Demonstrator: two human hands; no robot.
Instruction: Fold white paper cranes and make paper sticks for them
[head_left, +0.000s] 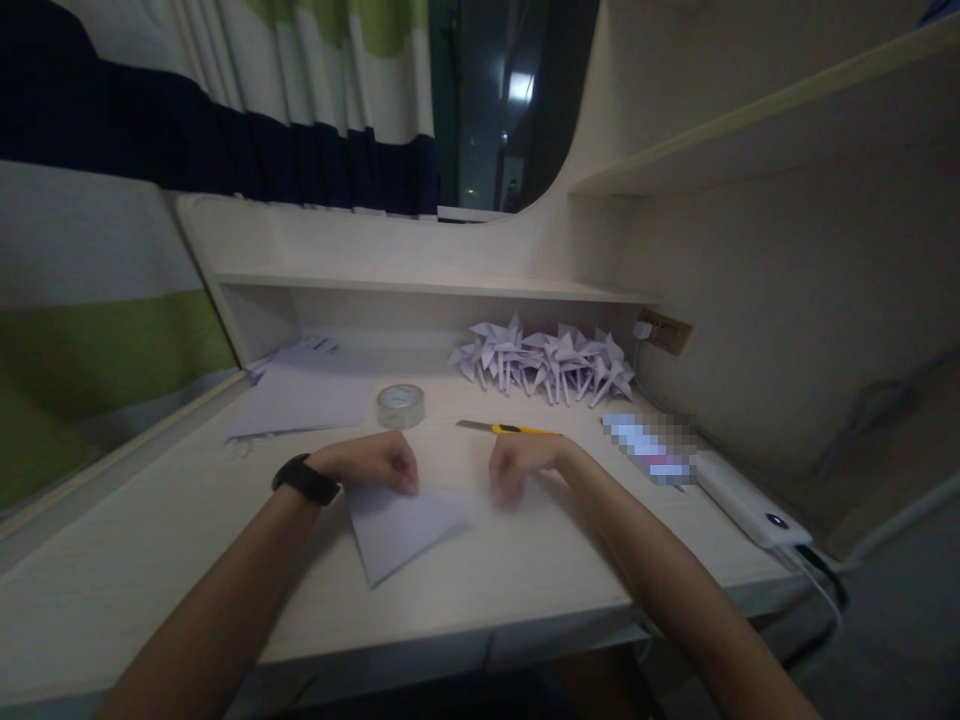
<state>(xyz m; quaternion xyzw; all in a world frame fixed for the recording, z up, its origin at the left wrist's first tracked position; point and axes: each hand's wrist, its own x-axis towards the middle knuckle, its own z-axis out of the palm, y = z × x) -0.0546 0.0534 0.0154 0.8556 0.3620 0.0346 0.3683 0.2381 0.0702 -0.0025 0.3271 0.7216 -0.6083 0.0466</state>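
Note:
A pale folded sheet of paper (401, 530) lies on the white desk (525, 570) in front of me, shaped like a triangle with a point toward me. My left hand (371, 462), with a black band on the wrist, rests curled on the paper's upper left corner and presses it down. My right hand (517, 465) is curled at the paper's right end; it is blurred, and whether it pinches the paper is unclear.
A yellow utility knife (510, 429) lies just beyond my right hand. A roll of clear tape (400, 405) and a stack of paper sheets (300, 395) sit at back left. Several folded paper pinwheels (544, 362) are piled at the back. A white power bank (750, 500) lies right.

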